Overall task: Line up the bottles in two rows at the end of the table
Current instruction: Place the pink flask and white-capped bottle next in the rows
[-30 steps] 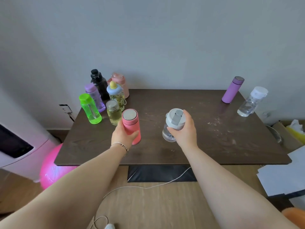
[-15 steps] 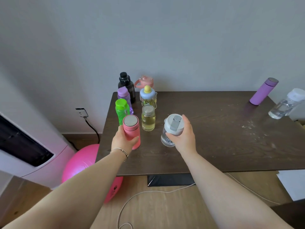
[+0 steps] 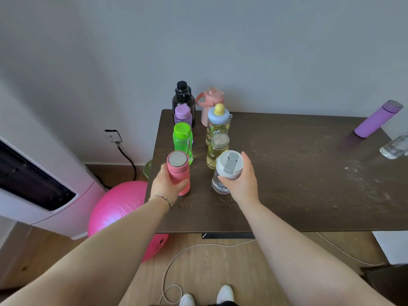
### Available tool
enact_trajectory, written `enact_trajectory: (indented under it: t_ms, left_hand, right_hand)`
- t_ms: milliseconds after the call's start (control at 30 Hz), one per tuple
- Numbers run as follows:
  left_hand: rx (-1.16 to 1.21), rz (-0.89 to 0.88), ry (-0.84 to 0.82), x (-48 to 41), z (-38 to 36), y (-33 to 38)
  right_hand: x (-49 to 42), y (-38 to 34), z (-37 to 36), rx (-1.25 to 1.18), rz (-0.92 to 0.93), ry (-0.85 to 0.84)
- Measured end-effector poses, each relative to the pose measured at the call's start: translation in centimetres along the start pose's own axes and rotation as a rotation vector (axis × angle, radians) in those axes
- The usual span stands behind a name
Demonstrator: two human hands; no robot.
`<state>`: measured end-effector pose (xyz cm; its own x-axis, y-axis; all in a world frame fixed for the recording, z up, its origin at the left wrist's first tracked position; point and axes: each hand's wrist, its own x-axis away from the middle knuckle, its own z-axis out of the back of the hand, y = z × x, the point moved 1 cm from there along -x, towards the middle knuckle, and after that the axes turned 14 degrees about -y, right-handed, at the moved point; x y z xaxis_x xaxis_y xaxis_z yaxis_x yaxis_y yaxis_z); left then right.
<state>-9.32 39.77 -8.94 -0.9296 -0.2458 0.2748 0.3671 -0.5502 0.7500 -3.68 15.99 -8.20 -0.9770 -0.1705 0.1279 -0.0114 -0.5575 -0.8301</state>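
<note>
Two rows of bottles run along the left end of the dark table (image 3: 287,195). The left row holds a black bottle (image 3: 183,100), a purple-capped bottle (image 3: 182,114), a green bottle (image 3: 182,141) and a red flask (image 3: 178,167), which my left hand (image 3: 166,186) grips. The right row holds a pink jug (image 3: 210,104), a blue-capped cartoon bottle (image 3: 218,124), a yellow-liquid bottle (image 3: 217,149) and a clear bottle with a white lid (image 3: 228,167), gripped by my right hand (image 3: 241,185). Both held bottles stand on the table.
A purple flask (image 3: 377,119) stands at the far right, with a clear bottle (image 3: 395,146) cut off by the frame edge beside it. A pink exercise ball (image 3: 119,208) and a white appliance (image 3: 33,186) sit left of the table. A cable (image 3: 198,246) lies on the floor.
The view has swung left. My left hand has brought the red flask in behind the green bottle, and my right hand has brought the white-lidded bottle in behind the yellow-liquid bottle.
</note>
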Motion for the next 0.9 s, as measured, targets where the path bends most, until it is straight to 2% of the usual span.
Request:
enact_trajectory:
  t_ms: [900]
  left_hand:
    - [-0.029, -0.002, -0.041, -1.9, -0.3, -0.5]
  right_hand:
    - [-1.8, 1.5, -1.9, 0.059, 0.037, -0.097]
